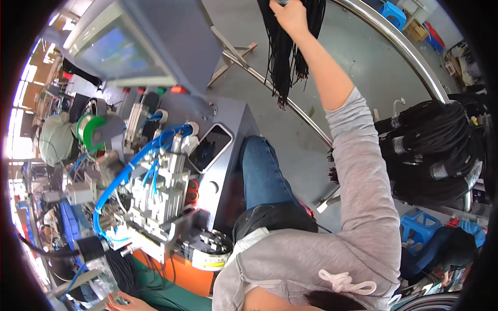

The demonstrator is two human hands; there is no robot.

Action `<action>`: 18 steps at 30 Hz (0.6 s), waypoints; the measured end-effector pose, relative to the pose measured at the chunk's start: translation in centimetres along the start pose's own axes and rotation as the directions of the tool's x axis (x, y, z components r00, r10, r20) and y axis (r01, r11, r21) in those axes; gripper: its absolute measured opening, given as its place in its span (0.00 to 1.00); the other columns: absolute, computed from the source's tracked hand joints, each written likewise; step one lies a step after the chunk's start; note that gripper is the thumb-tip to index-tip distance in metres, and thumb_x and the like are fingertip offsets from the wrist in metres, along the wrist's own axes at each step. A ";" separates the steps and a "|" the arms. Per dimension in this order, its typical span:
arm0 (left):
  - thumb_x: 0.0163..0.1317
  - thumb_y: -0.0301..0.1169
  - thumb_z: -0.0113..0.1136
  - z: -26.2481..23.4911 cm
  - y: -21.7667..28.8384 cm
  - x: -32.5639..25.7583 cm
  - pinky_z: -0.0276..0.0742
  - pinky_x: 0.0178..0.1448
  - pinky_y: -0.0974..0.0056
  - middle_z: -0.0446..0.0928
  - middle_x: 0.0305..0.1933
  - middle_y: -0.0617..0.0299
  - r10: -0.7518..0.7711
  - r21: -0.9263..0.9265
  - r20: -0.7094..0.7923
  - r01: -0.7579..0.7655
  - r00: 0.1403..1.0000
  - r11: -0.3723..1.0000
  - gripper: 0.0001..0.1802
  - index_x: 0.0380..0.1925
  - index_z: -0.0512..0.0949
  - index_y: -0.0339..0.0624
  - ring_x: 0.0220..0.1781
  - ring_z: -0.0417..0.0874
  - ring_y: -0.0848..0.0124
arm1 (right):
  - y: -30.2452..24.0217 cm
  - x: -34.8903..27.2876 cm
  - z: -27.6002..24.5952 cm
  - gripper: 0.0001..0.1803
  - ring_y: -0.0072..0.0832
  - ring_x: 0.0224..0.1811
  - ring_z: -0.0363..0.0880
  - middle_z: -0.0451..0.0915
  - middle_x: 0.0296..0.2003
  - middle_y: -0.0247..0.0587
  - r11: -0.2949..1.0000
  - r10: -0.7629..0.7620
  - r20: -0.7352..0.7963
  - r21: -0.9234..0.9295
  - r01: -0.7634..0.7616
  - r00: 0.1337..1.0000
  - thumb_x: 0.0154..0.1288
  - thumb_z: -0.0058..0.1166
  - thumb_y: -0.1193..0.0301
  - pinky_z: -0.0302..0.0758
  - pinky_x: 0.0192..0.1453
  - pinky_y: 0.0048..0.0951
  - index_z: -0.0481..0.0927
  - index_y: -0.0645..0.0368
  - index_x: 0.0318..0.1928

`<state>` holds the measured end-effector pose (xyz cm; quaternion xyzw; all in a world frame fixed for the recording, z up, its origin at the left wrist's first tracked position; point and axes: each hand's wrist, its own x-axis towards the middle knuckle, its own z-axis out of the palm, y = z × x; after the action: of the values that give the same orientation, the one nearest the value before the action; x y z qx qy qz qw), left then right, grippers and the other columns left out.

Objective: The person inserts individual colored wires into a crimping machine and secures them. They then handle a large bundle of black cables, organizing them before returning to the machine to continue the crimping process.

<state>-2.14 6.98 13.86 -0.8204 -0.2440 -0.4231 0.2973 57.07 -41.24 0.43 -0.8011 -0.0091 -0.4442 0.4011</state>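
My right hand (290, 18) reaches out to the top of the view, arm stretched, its fingers closed round a bundle of black cables (282, 57). The cables hang down from the hand, and their loose ends dangle above the floor. My left hand (127, 302) shows only in part at the lower left edge. Its visible fingers are apart, and I make out nothing in them. Close to it are a clear plastic bag (104, 282) and a coil of black cable (122, 269).
A machine (161, 192) with blue air tubes and a monitor (116, 44) stands at left. A phone (211, 147) lies on its grey top. Thick black cable bundles (436, 150) hang at right by a curved metal rail (399, 46). Blue stools (421, 228) stand beyond.
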 end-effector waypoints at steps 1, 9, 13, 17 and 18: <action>0.57 0.34 0.65 -0.6 1.7 0.1 0.71 0.46 0.47 0.72 0.34 0.42 -0.040 -0.070 0.011 0.041 0.999 0.997 0.16 0.34 0.73 0.30 0.37 0.72 0.47 | 1.2 0.9 -1.1 0.16 0.50 0.27 0.81 0.79 0.23 0.59 0.994 -0.085 -0.051 -0.071 0.081 0.995 0.54 0.60 0.65 0.75 0.32 0.44 0.75 0.69 0.29; 0.62 0.34 0.61 1.1 -7.8 -5.7 0.68 0.61 0.53 0.71 0.56 0.47 -0.127 -0.100 -0.020 0.124 0.992 0.987 0.17 0.50 0.78 0.42 0.62 0.69 0.55 | -4.0 4.5 -9.8 0.09 0.25 0.14 0.70 0.72 0.14 0.35 0.694 0.240 0.392 0.570 -0.439 0.888 0.59 0.55 0.74 0.66 0.20 0.26 0.73 0.58 0.22; 0.63 0.33 0.61 0.2 -5.9 -3.6 0.70 0.61 0.55 0.71 0.56 0.48 -0.057 -0.240 -0.194 0.009 0.979 0.971 0.16 0.49 0.77 0.41 0.60 0.71 0.56 | -12.5 7.6 -15.4 0.09 0.22 0.14 0.68 0.71 0.15 0.32 0.721 0.231 0.387 0.548 -0.425 0.892 0.61 0.54 0.73 0.66 0.20 0.23 0.73 0.58 0.23; 0.63 0.24 0.59 -0.5 -3.7 -1.0 0.75 0.56 0.58 0.69 0.55 0.46 0.006 -0.265 -0.293 -0.088 0.956 0.960 0.14 0.48 0.75 0.30 0.56 0.76 0.57 | -24.8 10.3 -21.4 0.11 0.17 0.15 0.66 0.68 0.15 0.27 0.814 0.064 0.527 0.463 -0.350 0.847 0.62 0.54 0.70 0.65 0.20 0.21 0.71 0.55 0.24; 0.62 0.22 0.59 -0.6 -2.3 0.1 0.76 0.56 0.57 0.70 0.54 0.46 0.005 -0.430 -0.368 -0.175 0.930 0.886 0.14 0.47 0.74 0.29 0.55 0.76 0.56 | -28.5 11.2 -22.9 0.09 0.16 0.15 0.65 0.68 0.15 0.26 0.830 -0.026 0.585 0.464 -0.309 0.810 0.63 0.54 0.69 0.65 0.20 0.20 0.73 0.57 0.26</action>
<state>-3.95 8.24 14.84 -0.7871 -0.0408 -0.5955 0.1557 37.21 -40.64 33.02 -0.7487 -0.1902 -0.1313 0.6213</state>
